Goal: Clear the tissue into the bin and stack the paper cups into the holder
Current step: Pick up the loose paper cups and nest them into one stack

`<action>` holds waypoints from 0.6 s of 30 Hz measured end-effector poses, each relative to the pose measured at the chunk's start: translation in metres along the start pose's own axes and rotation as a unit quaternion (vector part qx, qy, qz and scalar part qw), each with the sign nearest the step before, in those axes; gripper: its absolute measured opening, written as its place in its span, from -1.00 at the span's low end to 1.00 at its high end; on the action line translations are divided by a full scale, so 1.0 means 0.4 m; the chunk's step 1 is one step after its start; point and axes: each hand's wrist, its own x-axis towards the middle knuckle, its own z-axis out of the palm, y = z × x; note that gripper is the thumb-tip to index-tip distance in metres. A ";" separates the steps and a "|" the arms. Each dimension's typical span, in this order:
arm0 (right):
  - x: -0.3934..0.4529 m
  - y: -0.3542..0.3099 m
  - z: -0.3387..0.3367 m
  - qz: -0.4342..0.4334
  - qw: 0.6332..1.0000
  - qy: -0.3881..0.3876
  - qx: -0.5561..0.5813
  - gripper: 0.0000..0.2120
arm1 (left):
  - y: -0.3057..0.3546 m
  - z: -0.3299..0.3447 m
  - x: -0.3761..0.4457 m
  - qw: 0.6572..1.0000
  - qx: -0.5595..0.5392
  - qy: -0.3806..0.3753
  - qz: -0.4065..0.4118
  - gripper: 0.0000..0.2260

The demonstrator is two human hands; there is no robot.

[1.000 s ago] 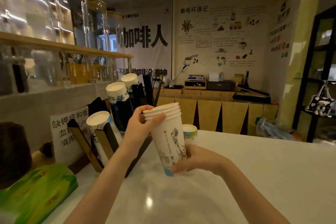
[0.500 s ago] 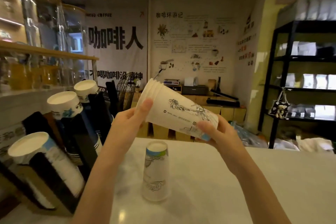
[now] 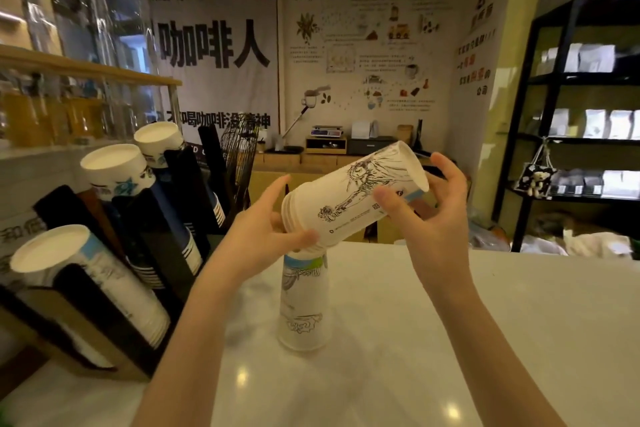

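Observation:
I hold a short stack of white printed paper cups [image 3: 353, 198] tilted on its side above the counter, rims down-left, base up-right. My left hand [image 3: 266, 232] grips the rim end. My right hand [image 3: 426, 208] holds the base end, thumb on the cup wall, fingers spread behind. Right under the rims stands another paper cup [image 3: 303, 302] upside down on the white counter [image 3: 485, 322]. The black slanted cup holder [image 3: 162, 236] at the left carries three leaning stacks of cups. No tissue or bin is in view.
A wooden shelf with tall glass jars [image 3: 104, 28] hangs over the holder. A black wire rack [image 3: 239, 152] stands behind the holder. A black shelving unit [image 3: 581, 135] with white bags rises at the right, beyond the counter's far edge.
The cup stack went from upright to tipped over, its rims now pointing down at the upside-down cup. My view shifted right, and both hands moved above that cup.

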 end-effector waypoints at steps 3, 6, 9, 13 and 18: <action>-0.016 0.002 0.019 -0.024 0.999 0.002 -0.025 -0.27 | -0.005 0.003 -0.006 0.996 0.073 -0.050 0.006 -0.39; -0.029 0.008 0.035 -0.031 0.998 -0.030 -0.039 -0.42 | -0.010 0.004 -0.011 0.988 0.126 -0.085 -0.012 -0.37; -0.041 0.028 0.050 -0.022 0.996 -0.071 -0.055 -0.39 | -0.025 0.004 -0.011 0.982 0.147 -0.103 -0.059 -0.40; -0.051 0.059 0.062 -0.003 0.989 -0.123 -0.078 -0.39 | -0.045 0.012 -0.011 0.969 0.147 -0.156 -0.125 -0.44; -0.049 0.088 0.063 0.022 0.984 -0.152 -0.087 -0.41 | -0.058 0.017 -0.004 0.963 0.150 -0.164 -0.152 -0.43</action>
